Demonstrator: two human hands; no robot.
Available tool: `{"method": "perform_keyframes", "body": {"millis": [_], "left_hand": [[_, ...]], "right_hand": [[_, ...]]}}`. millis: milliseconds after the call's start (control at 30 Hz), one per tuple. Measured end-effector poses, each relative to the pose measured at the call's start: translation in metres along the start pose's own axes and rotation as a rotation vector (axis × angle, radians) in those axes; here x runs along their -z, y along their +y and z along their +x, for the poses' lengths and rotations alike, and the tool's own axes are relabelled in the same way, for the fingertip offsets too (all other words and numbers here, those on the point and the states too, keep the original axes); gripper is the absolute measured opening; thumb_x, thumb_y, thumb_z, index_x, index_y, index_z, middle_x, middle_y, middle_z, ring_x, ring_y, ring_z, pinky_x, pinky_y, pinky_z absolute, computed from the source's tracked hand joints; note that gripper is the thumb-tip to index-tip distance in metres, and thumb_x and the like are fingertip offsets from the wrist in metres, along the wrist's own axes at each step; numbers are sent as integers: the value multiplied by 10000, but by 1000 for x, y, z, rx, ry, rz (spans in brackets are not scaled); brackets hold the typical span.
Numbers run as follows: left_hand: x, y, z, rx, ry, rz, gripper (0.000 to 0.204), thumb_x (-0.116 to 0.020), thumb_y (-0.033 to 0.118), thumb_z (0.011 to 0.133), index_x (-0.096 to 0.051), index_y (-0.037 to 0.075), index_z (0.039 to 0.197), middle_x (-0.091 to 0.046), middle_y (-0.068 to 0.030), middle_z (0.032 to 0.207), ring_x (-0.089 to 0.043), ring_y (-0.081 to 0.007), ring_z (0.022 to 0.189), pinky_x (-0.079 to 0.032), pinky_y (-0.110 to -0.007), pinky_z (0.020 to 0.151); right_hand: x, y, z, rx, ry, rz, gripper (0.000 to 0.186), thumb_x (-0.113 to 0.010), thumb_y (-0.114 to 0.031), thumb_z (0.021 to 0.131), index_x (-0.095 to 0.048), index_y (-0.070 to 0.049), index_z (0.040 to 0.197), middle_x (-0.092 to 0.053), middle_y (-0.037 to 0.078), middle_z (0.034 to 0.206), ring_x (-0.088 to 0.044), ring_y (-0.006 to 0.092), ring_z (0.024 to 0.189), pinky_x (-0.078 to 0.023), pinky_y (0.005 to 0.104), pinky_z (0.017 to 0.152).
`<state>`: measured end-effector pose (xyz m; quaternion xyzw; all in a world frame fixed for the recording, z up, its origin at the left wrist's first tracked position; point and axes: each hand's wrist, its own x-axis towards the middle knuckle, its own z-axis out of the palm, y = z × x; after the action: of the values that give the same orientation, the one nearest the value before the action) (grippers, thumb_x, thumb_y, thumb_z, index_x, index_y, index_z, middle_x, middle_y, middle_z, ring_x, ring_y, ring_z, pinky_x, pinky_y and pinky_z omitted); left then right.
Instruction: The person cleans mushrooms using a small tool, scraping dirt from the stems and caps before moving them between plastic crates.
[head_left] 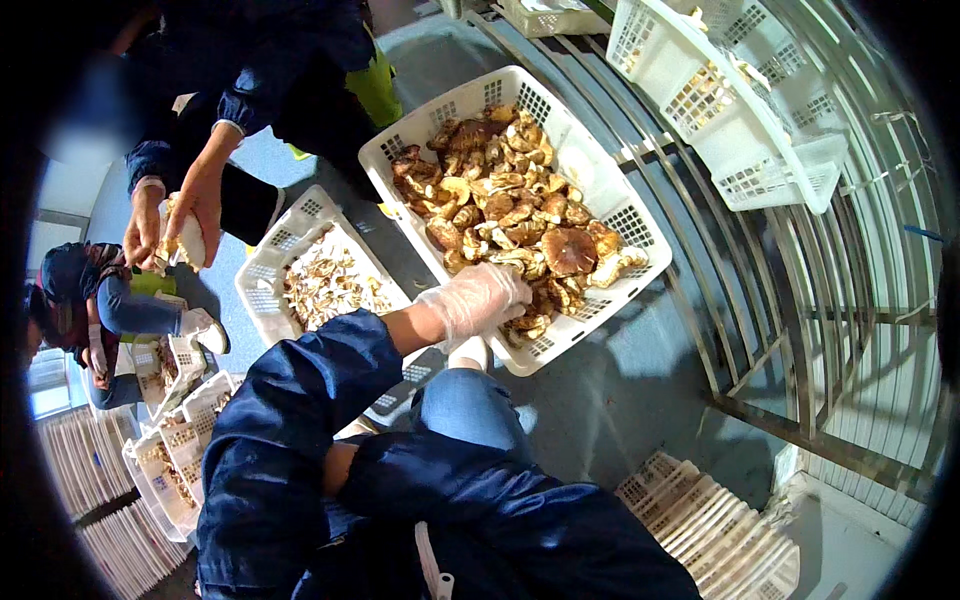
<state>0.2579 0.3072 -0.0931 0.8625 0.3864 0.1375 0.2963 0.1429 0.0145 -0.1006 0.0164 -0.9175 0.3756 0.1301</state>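
A clear plastic glove covers my left hand (478,300), which lies at the near left side of a white crate (635,268) heaped with brown mushrooms (520,190). Its fingers bend down into the pile and close on a mushroom, mostly hidden under them. One broad, dark-capped mushroom (568,250) stands out just right of that hand. My right arm (450,478) crosses low in front of me; a strip of bare wrist shows, while the right hand is hidden behind my left sleeve (290,410). Left of the mushroom crate sits a smaller white crate (262,290) with pale trimmed pieces (335,280).
Across from me, a person's hands (185,215) hold a pale mushroom. Another person (85,300) sits farther left, near more crates (165,470). Metal rails (720,290) run along the right, with a white crate (735,120) above. Stacked crates (710,525) stand lower right.
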Motion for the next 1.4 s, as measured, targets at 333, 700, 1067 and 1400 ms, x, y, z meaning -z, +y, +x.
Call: {"method": "perform_keyframes", "body": {"millis": [333,700,1067,1400], "left_hand": [[-16,-27,31,266,22,613,240,-685,168,833,-656,26,1024,-704,-139,903,-694,-338,896,-530,-462,777],[14,-31,21,90,44,284,223,-774,303,790,-761,126,926,-697,-117,916,-687,-332,925,-542,-469,774],[81,-138,27,783,-124,568,243,-676,182,884,-803,50,1044,-766,-180,1096,-739,-368,1040,-601,-457,871],[63,-133,20,680,76,671,175,-667,71,860,-775,-9,971,-745,-210,1024,-742,-376,967,-613,-457,799]], "right_hand": [[-6,0,-1,6,-16,-7,341,-568,-185,931,-686,-31,1211,-708,221,1176,-692,377,1074,-550,486,920],[-4,8,-2,2,1,-7,339,-570,-188,925,-691,-33,1201,-713,220,1161,-697,379,1058,-555,489,905],[0,8,-2,-18,18,15,338,-571,-191,920,-696,-34,1192,-718,219,1145,-702,381,1042,-560,491,890],[9,13,4,-32,31,23,337,-572,-194,915,-701,-36,1183,-723,218,1131,-707,383,1028,-565,494,877]]}}
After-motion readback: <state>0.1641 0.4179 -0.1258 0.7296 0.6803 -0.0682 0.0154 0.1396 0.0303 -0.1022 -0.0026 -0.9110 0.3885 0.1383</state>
